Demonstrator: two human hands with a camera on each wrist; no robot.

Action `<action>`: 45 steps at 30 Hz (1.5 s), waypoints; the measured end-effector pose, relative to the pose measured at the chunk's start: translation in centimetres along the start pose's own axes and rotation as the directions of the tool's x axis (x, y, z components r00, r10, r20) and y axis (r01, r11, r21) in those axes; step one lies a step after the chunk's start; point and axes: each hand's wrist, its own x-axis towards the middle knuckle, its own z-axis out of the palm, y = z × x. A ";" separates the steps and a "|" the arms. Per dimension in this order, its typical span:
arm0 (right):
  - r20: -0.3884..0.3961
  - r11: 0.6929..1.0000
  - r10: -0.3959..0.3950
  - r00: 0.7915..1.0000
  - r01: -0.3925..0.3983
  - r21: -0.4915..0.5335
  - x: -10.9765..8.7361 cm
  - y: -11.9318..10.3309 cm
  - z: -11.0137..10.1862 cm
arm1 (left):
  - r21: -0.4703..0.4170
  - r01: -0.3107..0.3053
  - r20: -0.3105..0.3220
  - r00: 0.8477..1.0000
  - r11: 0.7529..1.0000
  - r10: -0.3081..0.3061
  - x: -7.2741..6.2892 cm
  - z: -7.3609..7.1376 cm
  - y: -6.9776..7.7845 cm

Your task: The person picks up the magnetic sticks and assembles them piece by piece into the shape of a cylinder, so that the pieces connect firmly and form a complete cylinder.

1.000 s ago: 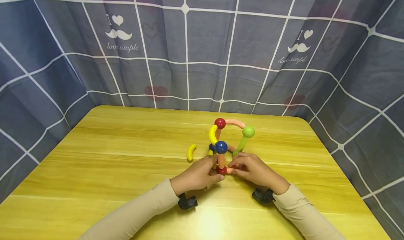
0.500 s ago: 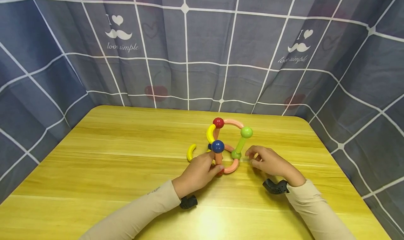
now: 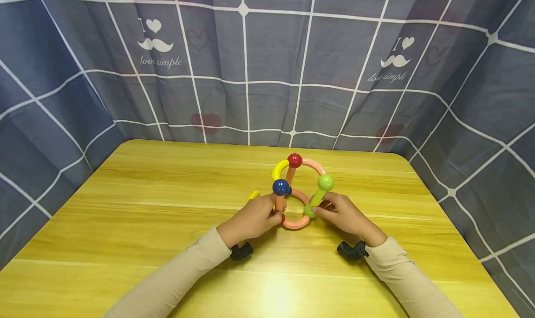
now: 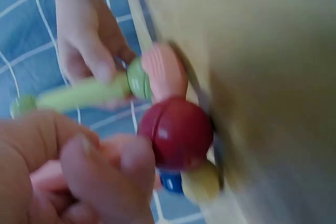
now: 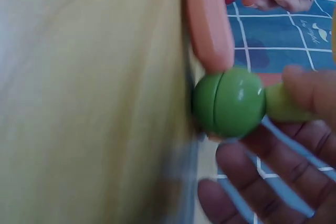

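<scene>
A frame of balls and rods stands on the table in the head view. My left hand [image 3: 252, 219] pinches its upright pink rod [image 3: 279, 204], which has a blue ball [image 3: 281, 187] on top and a red ball [image 4: 176, 132] at its foot. On the other side, my right hand [image 3: 347, 218] pinches the upright green rod [image 3: 317, 198] between a light green ball [image 3: 326, 182] and a lower green ball [image 5: 231, 100]. A curved pink rod [image 3: 296, 223] joins the two feet at the front. Farther back, a red ball [image 3: 294, 160] links a yellow curved rod [image 3: 277, 170] and another pink one.
Partly hidden behind my left hand, a loose yellow curved rod [image 3: 254, 195] lies on the wooden table [image 3: 167, 183]. A grey checked curtain [image 3: 271, 53] hangs behind the table and at both sides.
My right hand left the front curved pink rod, drew off to the right, then came back and took hold of the green rod. The frame has turned slightly, its blue ball shifting left.
</scene>
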 end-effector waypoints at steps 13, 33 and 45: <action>-0.009 0.984 -0.096 0.995 0.094 -0.151 -0.1 -1.2 0.6 | -0.035 0.018 0.091 0.996 0.999 -0.015 0.4 -1.4 -1.8; -0.053 0.978 -0.046 0.998 0.034 -0.205 -0.2 -2.4 1.3 | -0.011 -0.018 0.064 0.998 1.000 0.019 0.5 -1.7 -2.5; -0.055 0.982 -0.032 0.998 0.022 -0.187 -0.3 -2.9 1.8 | -0.061 0.099 0.073 0.993 0.993 -0.094 0.4 -2.7 -3.0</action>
